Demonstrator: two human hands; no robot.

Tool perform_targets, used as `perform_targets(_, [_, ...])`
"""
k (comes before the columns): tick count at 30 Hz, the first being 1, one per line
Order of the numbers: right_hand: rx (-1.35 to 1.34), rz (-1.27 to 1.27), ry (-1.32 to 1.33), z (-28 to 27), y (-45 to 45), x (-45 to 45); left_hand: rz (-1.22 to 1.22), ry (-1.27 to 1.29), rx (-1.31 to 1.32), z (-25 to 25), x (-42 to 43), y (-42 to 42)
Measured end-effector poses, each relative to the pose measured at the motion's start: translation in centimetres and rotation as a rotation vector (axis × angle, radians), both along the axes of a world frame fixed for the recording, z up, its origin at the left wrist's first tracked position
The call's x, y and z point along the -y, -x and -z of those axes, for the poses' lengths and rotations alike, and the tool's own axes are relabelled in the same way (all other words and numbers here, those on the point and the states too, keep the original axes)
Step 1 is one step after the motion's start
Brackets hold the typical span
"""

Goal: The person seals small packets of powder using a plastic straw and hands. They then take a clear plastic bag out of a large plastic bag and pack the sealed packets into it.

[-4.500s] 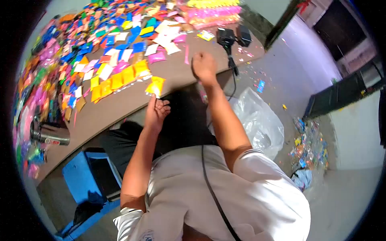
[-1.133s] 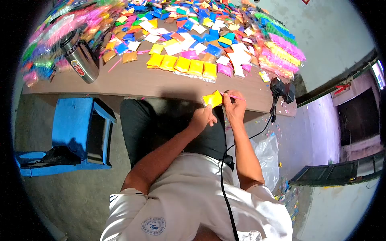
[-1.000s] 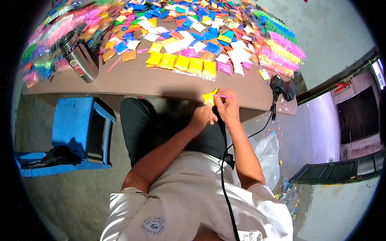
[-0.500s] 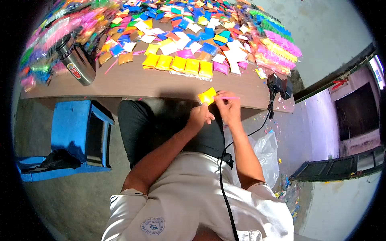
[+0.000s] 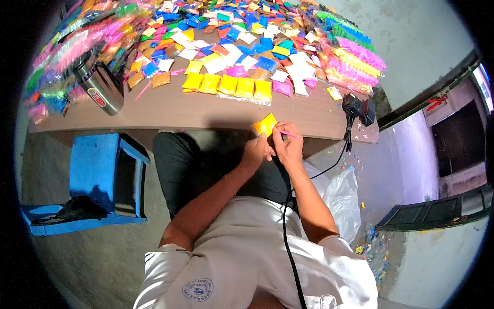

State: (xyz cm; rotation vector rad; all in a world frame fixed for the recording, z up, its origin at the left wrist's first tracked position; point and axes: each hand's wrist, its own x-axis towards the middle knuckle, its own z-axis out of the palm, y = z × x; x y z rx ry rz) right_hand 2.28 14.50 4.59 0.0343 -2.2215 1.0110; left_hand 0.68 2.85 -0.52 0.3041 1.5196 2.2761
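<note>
Our left fingers (image 5: 268, 151) are pinching the packet (image 5: 266, 123) near the counter (image 5: 309, 112), our right fingers (image 5: 278, 135) a strip (image 5: 290, 134); we are judging the packet light, soft, perhaps slippery, best held by its edge.

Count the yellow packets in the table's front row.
5: leftmost packet, second packet, middle packet, fourth packet, rightmost packet, all side by side; any underneath would be hidden.

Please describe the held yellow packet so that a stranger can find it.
Start at the brown table, then the row of yellow packets on it. Below this row in the picture, the left hand holds the yellow packet, the only one held.
</note>
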Motion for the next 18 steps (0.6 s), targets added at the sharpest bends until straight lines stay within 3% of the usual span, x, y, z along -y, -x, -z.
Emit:
perform_targets(6, [0.006, 0.104, -0.129, 0.2, 1.5, -2.6, 0.006, 0.006, -0.017, -0.9, 0.0, 0.1])
perform_targets(8, [0.164, 0.219, 0.146, 0.1, 1.6, -3.5, -0.001, -0.005, 0.028, -0.1, -0.2, 0.1])
perform_targets(10, [0.201, 0.134, 0.258, -0.6, 1.6, -3.1, -0.013, 0.027, 0.008, 0.0, 0.0, 0.2])
perform_targets(14, [-0.019, -0.083, -0.077, -0.2, 0.3, -0.4, -0.037, 0.002, -0.043, 0.4, -0.2, -0.1])
perform_targets(18, [-0.008, -0.014, -0.157, 0.2, 1.2, -1.1, -0.018, -0.012, -0.017, -0.3, -0.4, 0.1])
